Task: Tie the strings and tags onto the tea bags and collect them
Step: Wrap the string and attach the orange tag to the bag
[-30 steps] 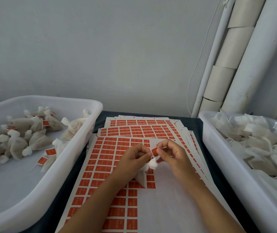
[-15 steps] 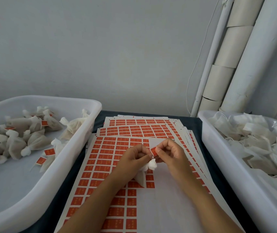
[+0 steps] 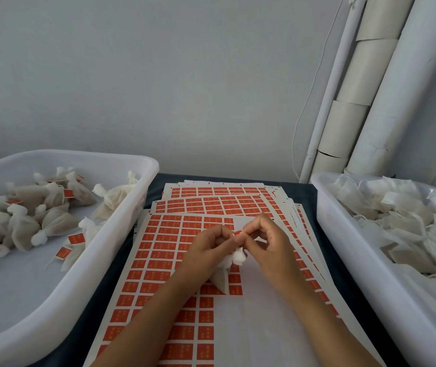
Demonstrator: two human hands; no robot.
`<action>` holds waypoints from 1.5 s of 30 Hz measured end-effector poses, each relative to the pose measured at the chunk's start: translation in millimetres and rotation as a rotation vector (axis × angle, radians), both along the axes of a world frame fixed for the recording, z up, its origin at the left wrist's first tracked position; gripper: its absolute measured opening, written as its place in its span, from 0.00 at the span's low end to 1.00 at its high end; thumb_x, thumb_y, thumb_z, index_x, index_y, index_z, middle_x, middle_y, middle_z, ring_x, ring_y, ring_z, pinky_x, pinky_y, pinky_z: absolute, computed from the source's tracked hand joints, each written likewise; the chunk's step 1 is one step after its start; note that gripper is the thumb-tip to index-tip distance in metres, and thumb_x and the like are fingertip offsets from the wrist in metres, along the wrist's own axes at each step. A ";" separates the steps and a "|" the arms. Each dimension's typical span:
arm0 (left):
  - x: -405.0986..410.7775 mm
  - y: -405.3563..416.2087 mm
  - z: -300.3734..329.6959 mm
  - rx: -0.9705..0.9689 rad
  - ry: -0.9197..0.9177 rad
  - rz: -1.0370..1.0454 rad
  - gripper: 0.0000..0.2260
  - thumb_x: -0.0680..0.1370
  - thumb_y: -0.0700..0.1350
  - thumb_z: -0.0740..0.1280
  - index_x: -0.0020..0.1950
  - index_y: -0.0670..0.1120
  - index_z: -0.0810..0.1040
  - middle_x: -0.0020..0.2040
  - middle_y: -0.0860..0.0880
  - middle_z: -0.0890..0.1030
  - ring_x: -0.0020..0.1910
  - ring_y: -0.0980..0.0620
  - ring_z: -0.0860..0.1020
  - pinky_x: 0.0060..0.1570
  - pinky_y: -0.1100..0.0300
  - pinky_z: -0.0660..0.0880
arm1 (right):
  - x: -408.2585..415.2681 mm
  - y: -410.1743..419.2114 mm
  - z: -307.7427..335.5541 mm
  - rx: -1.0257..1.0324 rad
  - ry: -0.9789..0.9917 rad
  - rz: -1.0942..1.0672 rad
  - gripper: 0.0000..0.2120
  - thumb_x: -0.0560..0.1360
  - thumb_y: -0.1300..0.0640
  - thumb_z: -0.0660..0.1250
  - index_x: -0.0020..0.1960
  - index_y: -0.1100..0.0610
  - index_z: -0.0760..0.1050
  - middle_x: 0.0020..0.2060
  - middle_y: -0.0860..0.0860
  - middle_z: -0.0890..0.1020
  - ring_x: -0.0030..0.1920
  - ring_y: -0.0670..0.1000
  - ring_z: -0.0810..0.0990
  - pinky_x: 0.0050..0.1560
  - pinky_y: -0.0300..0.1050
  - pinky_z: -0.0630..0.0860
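Note:
Above the top sheet of orange tag stickers (image 3: 164, 250), my left hand (image 3: 209, 250) and my right hand (image 3: 267, 242) meet fingertip to fingertip. Between them they pinch a small orange tag (image 3: 239, 233). A white tea bag (image 3: 228, 266) hangs just under the fingers, its gathered neck at my left fingertips and its body pointing down toward me. The string is too thin to make out.
A white tub (image 3: 142, 192) on the left holds several tied tea bags with orange tags (image 3: 39, 215). A white tub (image 3: 344, 234) on the right is heaped with untied bags (image 3: 402, 215). More sticker sheets (image 3: 219, 192) fan out behind. White pipes (image 3: 386, 83) stand at the back right.
My hands have drawn closer together around the tag, and my right fingers have curled in over it. The tea bag stays hanging beneath them.

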State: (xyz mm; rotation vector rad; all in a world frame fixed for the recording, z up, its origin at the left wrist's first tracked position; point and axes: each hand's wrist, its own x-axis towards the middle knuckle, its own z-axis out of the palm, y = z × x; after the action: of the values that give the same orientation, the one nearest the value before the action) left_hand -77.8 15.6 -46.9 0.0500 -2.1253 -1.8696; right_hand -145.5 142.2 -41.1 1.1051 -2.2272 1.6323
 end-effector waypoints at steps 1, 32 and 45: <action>-0.5 0.6 -0.2 -0.026 0.003 0.017 0.10 0.72 0.53 0.67 0.45 0.47 0.79 0.41 0.47 0.83 0.41 0.50 0.80 0.43 0.66 0.76 | 0.6 -0.5 -0.1 -0.002 0.015 -0.004 0.12 0.73 0.62 0.69 0.40 0.47 0.70 0.37 0.40 0.77 0.44 0.37 0.78 0.40 0.25 0.73; -3.8 -3.3 -11.4 -0.243 0.038 0.139 0.13 0.81 0.43 0.58 0.38 0.51 0.74 0.30 0.61 0.75 0.33 0.64 0.73 0.36 0.75 0.70 | 2.1 -10.2 -13.5 0.148 -0.087 -0.053 0.08 0.79 0.49 0.56 0.45 0.50 0.72 0.39 0.40 0.77 0.39 0.43 0.78 0.40 0.23 0.70; -2.7 -1.9 -7.6 -0.350 0.048 0.133 0.10 0.81 0.46 0.58 0.42 0.51 0.75 0.36 0.55 0.76 0.35 0.60 0.73 0.38 0.68 0.70 | -2.0 -4.5 -14.7 0.147 -0.097 0.063 0.09 0.78 0.56 0.62 0.39 0.51 0.71 0.37 0.45 0.78 0.37 0.48 0.78 0.40 0.29 0.75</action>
State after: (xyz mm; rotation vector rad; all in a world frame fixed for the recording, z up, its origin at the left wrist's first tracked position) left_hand -80.5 13.6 -54.5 0.0655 -2.3201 -1.3913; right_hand -147.5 137.7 -55.8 1.1659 -2.4323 1.6007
